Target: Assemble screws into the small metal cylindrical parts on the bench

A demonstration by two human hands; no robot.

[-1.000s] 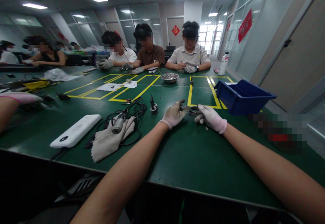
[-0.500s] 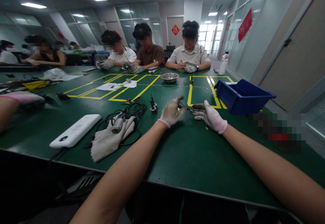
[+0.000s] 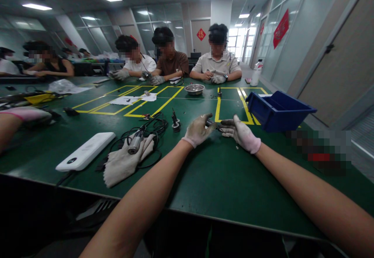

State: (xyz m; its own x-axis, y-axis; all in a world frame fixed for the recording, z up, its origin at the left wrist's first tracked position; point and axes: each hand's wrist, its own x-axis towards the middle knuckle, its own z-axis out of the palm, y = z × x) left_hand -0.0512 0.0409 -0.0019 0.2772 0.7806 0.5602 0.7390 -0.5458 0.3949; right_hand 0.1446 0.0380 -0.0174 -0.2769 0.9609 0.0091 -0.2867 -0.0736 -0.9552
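Note:
Over the green table (image 3: 201, 184), my left hand (image 3: 196, 131), in a grey-white work glove, is closed around a dark cylindrical piece (image 3: 208, 122) with a thin shaft. That shaft points right, towards my right hand (image 3: 244, 136). Gloved the same way, the right hand has its fingers stretched out and its thumb raised; its fingertips are at the shaft's end, and I cannot tell whether they touch it. Left of my hands stands a dark upright part with a thin stem and round base (image 3: 175, 122). A silver cylindrical tool (image 3: 134, 143) lies on a crumpled beige cloth (image 3: 121, 168).
A white power bank (image 3: 86, 151) and black cables (image 3: 159, 127) lie to the left. The blue bin (image 3: 282, 113) stands at right, a steel bowl (image 3: 194, 89) farther back. Several co-workers sit across the table; another person's gloved hand (image 3: 27, 113) is at far left.
The dark piece's shaft tilts slightly differently between my hands, and my left fingers have shifted a little. The whole view has moved slightly.

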